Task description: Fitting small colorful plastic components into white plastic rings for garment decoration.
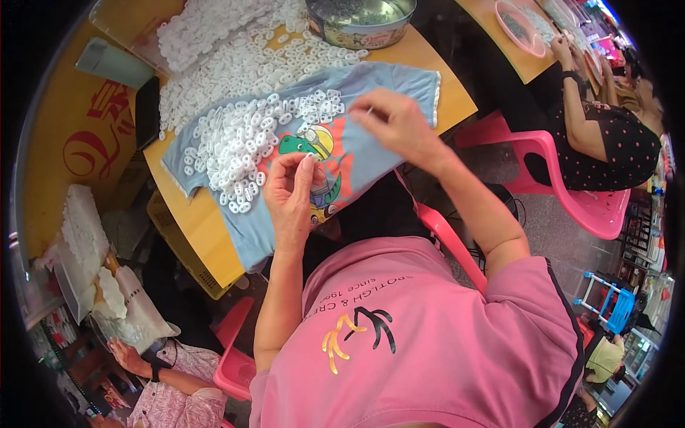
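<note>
My left hand (287, 200) is closed in a pinch above the blue printed T-shirt (360, 153), with a small white plastic piece at its fingertips. Up and to the right, my right hand (399, 128) has its fingers curled together; a tiny pale speck shows at the tips, too small to name. Left of my hands, a heap of white oval plastic pieces (239, 139) with paired holes lies on the shirt. A smaller group of white pieces (321, 105) sits near the shirt's upper middle, close to my right fingertips.
A larger spread of white pieces (235, 64) covers the far table, beside a round tin (362, 25) holding small grey parts. A dark phone (148, 113) and a grey-green cylinder (114, 64) stand at left. People sit on both sides; a pink chair (571, 192) is at right.
</note>
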Demonstrator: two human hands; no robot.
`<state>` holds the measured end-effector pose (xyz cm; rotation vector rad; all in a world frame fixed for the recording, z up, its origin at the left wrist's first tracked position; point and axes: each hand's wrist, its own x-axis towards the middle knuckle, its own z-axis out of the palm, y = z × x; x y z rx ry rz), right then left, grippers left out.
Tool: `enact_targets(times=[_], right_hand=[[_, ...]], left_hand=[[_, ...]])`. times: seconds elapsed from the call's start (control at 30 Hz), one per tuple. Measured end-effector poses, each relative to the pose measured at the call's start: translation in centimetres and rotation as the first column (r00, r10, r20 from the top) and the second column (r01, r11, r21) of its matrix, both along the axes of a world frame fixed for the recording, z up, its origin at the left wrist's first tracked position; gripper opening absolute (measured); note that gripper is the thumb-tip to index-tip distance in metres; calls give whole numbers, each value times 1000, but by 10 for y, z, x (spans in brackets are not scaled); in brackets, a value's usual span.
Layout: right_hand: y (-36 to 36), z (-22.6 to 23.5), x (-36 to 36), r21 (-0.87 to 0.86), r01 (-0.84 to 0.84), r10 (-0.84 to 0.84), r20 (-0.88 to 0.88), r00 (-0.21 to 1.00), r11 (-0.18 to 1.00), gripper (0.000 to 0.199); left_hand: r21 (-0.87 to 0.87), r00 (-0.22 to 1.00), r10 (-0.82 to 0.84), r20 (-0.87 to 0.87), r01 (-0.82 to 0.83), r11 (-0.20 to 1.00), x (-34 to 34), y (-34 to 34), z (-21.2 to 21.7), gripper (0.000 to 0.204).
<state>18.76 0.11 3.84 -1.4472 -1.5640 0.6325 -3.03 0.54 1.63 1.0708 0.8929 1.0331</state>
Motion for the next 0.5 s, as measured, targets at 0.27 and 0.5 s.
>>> enact_targets(times=[0.27, 0.5], right_hand=[[20, -12, 66, 97, 221, -241, 462, 853, 970, 17], [27, -11, 56, 113, 190, -219, 591, 776, 975, 15]], left_hand=[[21, 1000, -28, 11, 27, 999, -4, -2, -3, 9], [39, 1000, -30, 2, 30, 999, -5, -3, -6, 9]])
